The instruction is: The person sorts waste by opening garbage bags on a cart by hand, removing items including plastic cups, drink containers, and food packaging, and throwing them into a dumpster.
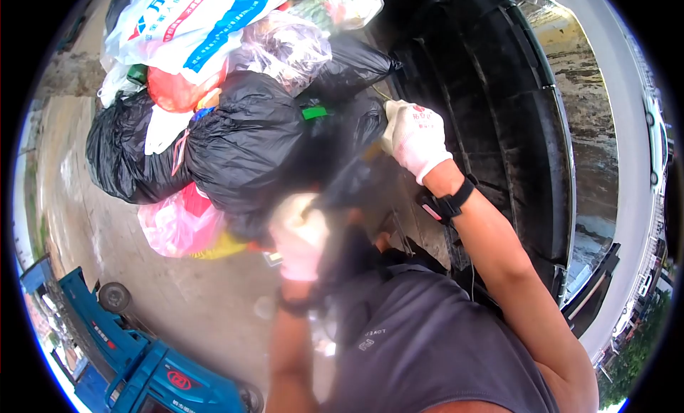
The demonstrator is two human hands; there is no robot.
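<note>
Clock = view centre, 12 at top. Right hand (417, 135), 1–2 o'clock: white glove, fingers curled into a fist, gripping the edge of a dark bag (362, 122). Black wristband (450, 201) on that wrist. Left hand (299, 228), 8 o'clock: also gloved, motion-blurred, over the lower right side of the pile; can't tell whether it grips anything.

Dark bag sits near 12, just left of the right fist, at the pile's right side. Next out, 10 o'clock: big knotted black bag (249, 131), with another black bag (125, 153) just beyond it at 9–10. Red bag (182, 89) wedged above these two. White printed bag (178, 28) on top, 11 o'clock. Clear bag (281, 46) beside it, 11–12. Pink bag (182, 224) under the black ones at 9, yellow bag (224, 247) peeking out at 8.

Further out: black ribbed container wall (499, 128) at 2, road (630, 199) with white car (655, 138) at 3, blue truck (167, 374) at 7–8. Own dark shirt (427, 342) fills 5–6.
</note>
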